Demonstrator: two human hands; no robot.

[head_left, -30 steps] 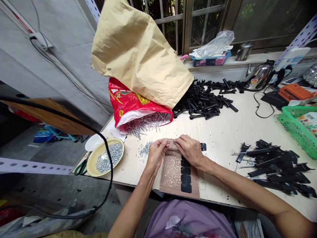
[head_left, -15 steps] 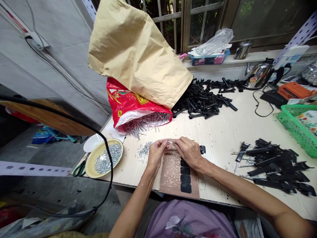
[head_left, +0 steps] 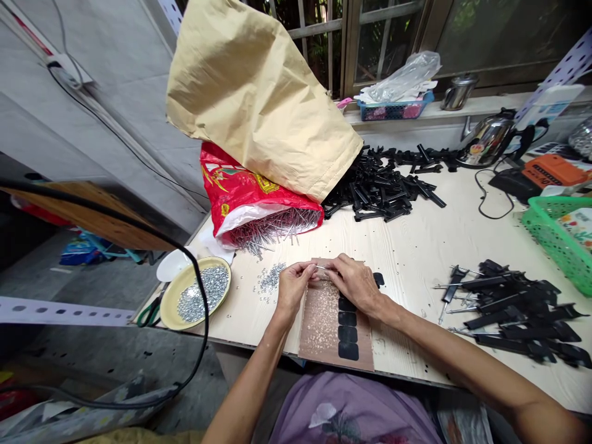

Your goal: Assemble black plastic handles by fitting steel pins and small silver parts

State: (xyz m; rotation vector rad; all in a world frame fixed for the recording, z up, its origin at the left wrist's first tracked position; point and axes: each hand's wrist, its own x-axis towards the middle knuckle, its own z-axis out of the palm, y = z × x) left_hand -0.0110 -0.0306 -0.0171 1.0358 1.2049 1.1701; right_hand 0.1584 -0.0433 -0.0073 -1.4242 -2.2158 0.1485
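Note:
My left hand [head_left: 290, 288] and my right hand [head_left: 354, 282] meet over the far end of a brown board [head_left: 324, 327] near the table's front edge. Both pinch a thin metal pin [head_left: 320, 267] held level between their fingertips. A black plastic part [head_left: 378, 279] pokes out from under my right hand. Black pads [head_left: 347, 335] lie in a row along the board's right side. Small nuts [head_left: 269, 280] lie scattered just left of my left hand.
A yellow plate [head_left: 196, 295] of nuts sits at the left edge. A red bag [head_left: 250, 203] spills pins under a tan paper sack [head_left: 259, 98]. Black parts [head_left: 383, 185] are piled behind; assembled pieces [head_left: 513, 308] lie right, by a green basket [head_left: 555, 237]. A kettle [head_left: 488, 139] stands at the back.
Both hands stay together over the board with the pin between them; only the fingers shift slightly. The view itself has drifted a little.

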